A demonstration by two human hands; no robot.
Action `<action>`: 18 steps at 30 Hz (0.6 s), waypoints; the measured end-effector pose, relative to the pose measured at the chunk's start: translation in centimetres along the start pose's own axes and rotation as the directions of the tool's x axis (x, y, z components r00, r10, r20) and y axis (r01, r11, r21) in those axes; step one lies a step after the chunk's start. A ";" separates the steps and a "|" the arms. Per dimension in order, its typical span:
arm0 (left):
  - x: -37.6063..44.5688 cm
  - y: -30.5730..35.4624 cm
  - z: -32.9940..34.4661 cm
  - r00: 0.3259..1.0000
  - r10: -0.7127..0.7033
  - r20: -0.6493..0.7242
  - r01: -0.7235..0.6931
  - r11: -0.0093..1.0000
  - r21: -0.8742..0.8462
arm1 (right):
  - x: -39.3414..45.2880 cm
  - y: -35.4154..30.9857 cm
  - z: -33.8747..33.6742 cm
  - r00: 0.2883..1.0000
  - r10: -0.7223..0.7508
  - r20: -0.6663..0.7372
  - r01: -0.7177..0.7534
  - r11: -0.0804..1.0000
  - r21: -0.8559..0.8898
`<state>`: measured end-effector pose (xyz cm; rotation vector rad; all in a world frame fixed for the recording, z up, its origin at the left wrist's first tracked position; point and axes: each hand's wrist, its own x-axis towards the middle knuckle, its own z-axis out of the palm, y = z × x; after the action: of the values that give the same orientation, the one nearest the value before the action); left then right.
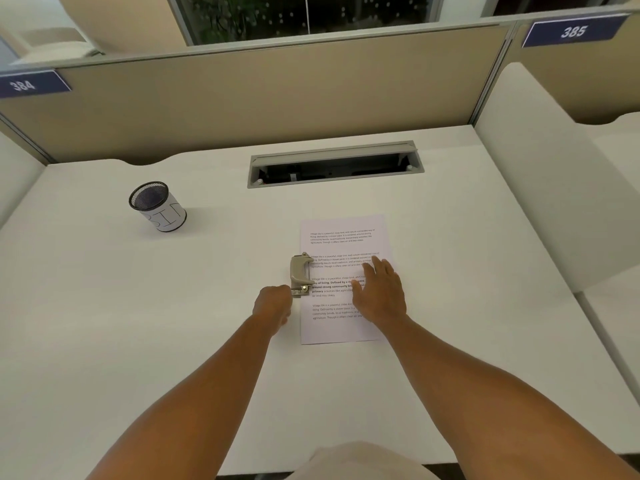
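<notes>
A printed sheet of paper (341, 244) lies flat on the white desk (138, 323). A beige hole punch (300, 273) sits over the sheet's left edge. My left hand (273, 303) is curled just behind the punch's near end; whether its fingers grip the punch is hidden. My right hand (379, 289) lies flat on the paper with straight fingers, pressing it down.
A black mesh cup (157, 206) with a white label stands at the desk's left rear. An open cable tray slot (335, 164) runs along the back. Beige partition walls (263, 102) enclose the desk; a white side panel (540, 188) rises on the right.
</notes>
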<state>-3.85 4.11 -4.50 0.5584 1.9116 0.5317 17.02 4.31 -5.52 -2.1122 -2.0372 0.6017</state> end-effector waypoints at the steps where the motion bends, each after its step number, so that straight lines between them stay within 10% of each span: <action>1: -0.3 -0.1 0.1 1.000 -0.001 -0.002 0.001 1.000 0.000 | -0.2 0.2 0.0 1.000 -0.001 0.010 0.001 1.000 0.006; 18: -1.9 -0.6 2.1 1.000 -0.026 0.018 0.026 1.000 0.000 | -1.2 1.8 0.4 0.998 -0.030 0.063 0.029 1.000 0.005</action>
<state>-1.35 2.77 -4.25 0.5361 1.8992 0.5089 18.52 2.95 -6.36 -2.0829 -2.0942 0.6754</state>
